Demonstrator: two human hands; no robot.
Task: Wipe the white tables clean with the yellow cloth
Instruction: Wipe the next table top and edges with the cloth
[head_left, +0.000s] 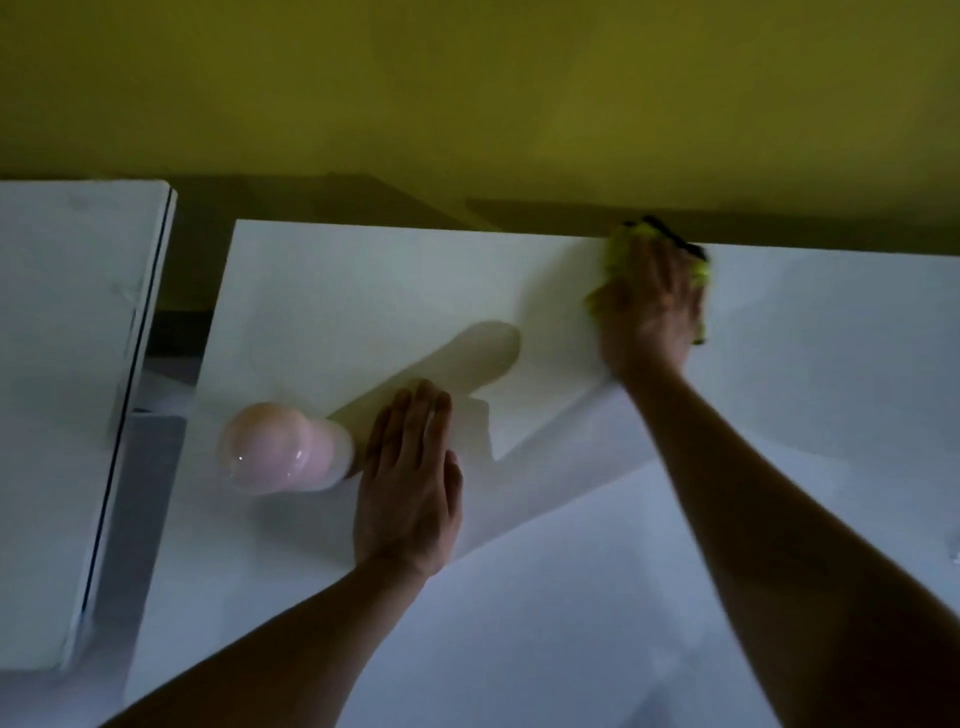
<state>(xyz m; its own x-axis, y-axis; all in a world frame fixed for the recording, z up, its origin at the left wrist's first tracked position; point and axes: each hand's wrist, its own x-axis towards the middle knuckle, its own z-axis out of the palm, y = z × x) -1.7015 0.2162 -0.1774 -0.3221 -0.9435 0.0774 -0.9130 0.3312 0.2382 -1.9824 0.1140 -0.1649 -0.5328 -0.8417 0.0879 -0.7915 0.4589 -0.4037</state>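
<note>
The right hand (652, 301) lay flat with its fingers spread on the yellow cloth (618, 249), pressing it against the white table (571, 597) at the far edge, right of the middle; the cloth was bunched under the palm, so that only its bright fringes showed at the hand's left side, past the fingertips and along the right side, with a dark patch at the far tip that could not be made out; the right forearm ran from the near right corner of the view up to that hand. The left hand (410, 483) rested palm down on the same table, nearer and to the left, its fingers straight and close together, holding nothing; its forearm came in from the near left. Just left of that hand stood a pale pink rounded object (275, 449) with a glossy top, touching or almost touching the side of the hand; which of the two could not be told; its long shadow stretched across the table toward the far right. A second white table (62, 364) stood to the left, parted from the first by a narrow gap, with a dark line along its right edge. Beyond both tables rose a yellow-green wall (467, 88).
</note>
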